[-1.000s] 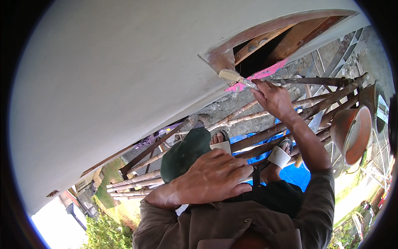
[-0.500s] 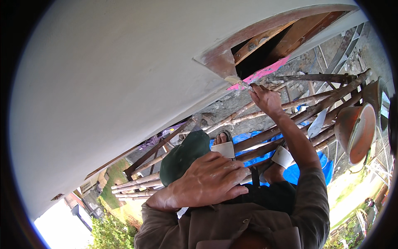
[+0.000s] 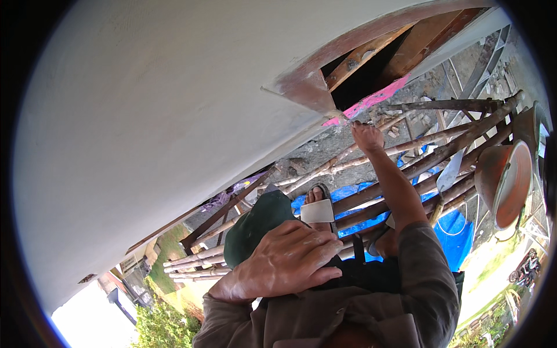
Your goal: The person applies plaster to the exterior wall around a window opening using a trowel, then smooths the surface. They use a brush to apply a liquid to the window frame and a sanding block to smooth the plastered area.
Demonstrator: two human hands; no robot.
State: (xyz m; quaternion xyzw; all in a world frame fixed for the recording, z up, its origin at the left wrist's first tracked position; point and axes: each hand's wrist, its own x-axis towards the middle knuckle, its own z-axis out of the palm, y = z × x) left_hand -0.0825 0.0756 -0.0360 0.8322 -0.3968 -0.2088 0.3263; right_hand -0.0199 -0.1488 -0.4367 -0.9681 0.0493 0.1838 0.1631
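Observation:
My right hand (image 3: 367, 137) grips a paintbrush (image 3: 341, 116), its bristles at the lower corner of the framed opening (image 3: 313, 93) in the white wall (image 3: 139, 98), beside a pink strip (image 3: 383, 95). Dark space and timber boards show inside the opening. My left hand (image 3: 284, 255) lies in front of my body near my green-clad knee (image 3: 249, 220), fingers loosely apart with pale smears on the skin, nothing seen in them.
My sandalled feet (image 3: 316, 206) are on bamboo scaffold poles (image 3: 452, 151), above blue sheeting (image 3: 452, 238) and rubble. At right are a trowel (image 3: 449, 171), an orange basin (image 3: 499, 180) and a metal frame (image 3: 487, 64). A motorcycle (image 3: 528, 267) stands below.
My right hand has moved forward, away from my body, bringing the brush down and right to the opening's corner. The view has shifted slightly. My left hand looks much the same.

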